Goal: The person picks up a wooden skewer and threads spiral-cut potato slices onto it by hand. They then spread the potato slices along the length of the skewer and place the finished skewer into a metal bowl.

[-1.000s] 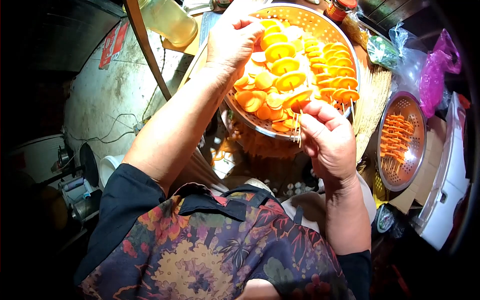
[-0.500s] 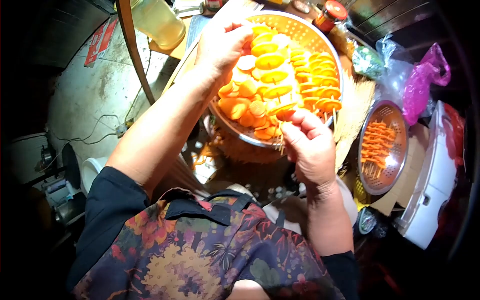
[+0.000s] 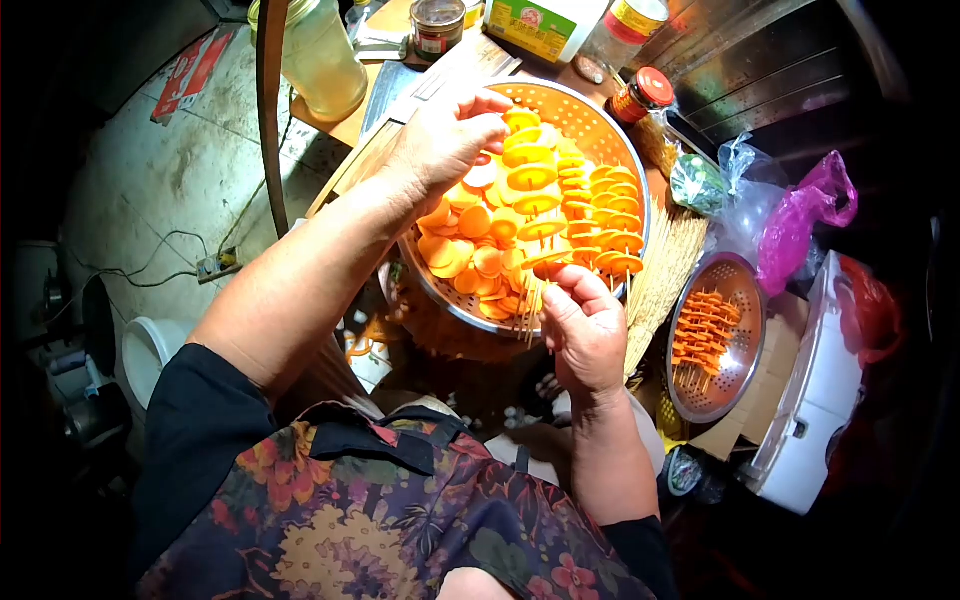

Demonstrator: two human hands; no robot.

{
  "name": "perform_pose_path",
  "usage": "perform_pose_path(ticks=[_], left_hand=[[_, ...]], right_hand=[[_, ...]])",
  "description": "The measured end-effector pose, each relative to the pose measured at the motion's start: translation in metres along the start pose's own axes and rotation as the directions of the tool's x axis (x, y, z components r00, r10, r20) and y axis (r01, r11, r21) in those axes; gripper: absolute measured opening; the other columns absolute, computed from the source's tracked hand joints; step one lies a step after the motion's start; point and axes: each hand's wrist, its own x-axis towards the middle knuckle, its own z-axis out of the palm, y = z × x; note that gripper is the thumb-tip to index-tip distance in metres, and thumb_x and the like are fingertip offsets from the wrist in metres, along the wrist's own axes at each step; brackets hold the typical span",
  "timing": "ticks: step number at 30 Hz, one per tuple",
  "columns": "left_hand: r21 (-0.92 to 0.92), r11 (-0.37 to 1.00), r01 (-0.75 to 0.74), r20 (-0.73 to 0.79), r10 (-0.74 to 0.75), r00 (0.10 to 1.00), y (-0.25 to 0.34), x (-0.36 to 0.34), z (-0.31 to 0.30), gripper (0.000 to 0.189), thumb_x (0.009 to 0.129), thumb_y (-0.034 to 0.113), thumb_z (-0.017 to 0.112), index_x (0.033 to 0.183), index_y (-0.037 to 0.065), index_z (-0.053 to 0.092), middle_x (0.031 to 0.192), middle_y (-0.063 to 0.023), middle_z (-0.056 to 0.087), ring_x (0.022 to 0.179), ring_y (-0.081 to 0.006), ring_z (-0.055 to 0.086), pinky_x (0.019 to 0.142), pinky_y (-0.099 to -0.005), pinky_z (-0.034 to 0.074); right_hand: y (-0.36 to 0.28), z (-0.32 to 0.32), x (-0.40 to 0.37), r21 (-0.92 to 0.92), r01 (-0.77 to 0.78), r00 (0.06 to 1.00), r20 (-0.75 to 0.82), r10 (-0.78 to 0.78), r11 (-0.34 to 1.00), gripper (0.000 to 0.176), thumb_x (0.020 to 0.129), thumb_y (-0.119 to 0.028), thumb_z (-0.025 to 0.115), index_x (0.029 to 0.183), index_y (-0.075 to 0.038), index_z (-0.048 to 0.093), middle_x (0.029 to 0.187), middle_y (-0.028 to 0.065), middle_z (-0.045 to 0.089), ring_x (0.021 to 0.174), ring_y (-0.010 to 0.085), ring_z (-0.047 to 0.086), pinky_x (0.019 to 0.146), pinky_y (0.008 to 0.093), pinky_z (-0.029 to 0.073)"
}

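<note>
A large perforated metal colander (image 3: 612,135) holds many loose round orange slices, apparently carrot (image 3: 475,222), on its left side. Skewers threaded with spaced slices (image 3: 615,212) lie along its right side. My right hand (image 3: 588,325) pinches the lower end of a skewer of carrot slices (image 3: 540,203), just under the lowest slice. My left hand (image 3: 445,140) is at the upper end of the same skewer, fingers curled with thumb and forefinger at the top slice. The exact contact there is hard to see. Bare stick ends (image 3: 528,310) hang over the near rim.
Right of the colander lies a bundle of thin sticks (image 3: 665,260). Beyond it are a smaller colander (image 3: 745,360) with filled skewers, plastic bags (image 3: 805,220) and a white foam box (image 3: 800,400). Jars (image 3: 643,93) and a labelled container (image 3: 540,30) stand behind. A white bucket (image 3: 155,350) is left.
The view has shifted, so the colander appears lower and slightly left, with more containers showing behind it. Both hands stay at the two ends of the same skewer.
</note>
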Motion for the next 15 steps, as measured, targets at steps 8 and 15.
perform_pose_path(ticks=[8, 15], left_hand=[[0.306, 0.928, -0.211, 0.025, 0.214, 0.977, -0.013, 0.013, -0.007, 0.022, 0.082, 0.008, 0.058, 0.103, 0.001, 0.059, 0.099, -0.0075, 0.06, 0.087, -0.0126, 0.057, 0.076, -0.0252, 0.048], [0.398, 0.882, -0.253, 0.044, 0.258, 0.965, -0.015, 0.014, -0.006, 0.02, 0.084, 0.008, 0.056, 0.102, 0.001, 0.059, 0.096, -0.0056, 0.061, 0.086, -0.0111, 0.057, 0.078, -0.0233, 0.048]], right_hand=[[0.003, 0.006, 0.003, -0.047, -0.004, 1.0, -0.023, 0.003, 0.999, 0.017, 0.085, -0.006, 0.056, 0.1, 0.001, 0.054, 0.064, -0.002, 0.05, 0.046, 0.003, 0.041, 0.042, 0.0156, 0.032], [0.001, 0.001, 0.001, -0.02, -0.018, 1.0, 0.013, 0.018, 1.0, 0.019, 0.085, -0.004, 0.057, 0.102, 0.001, 0.054, 0.068, -0.0002, 0.053, 0.052, 0.0045, 0.045, 0.046, 0.0164, 0.035]])
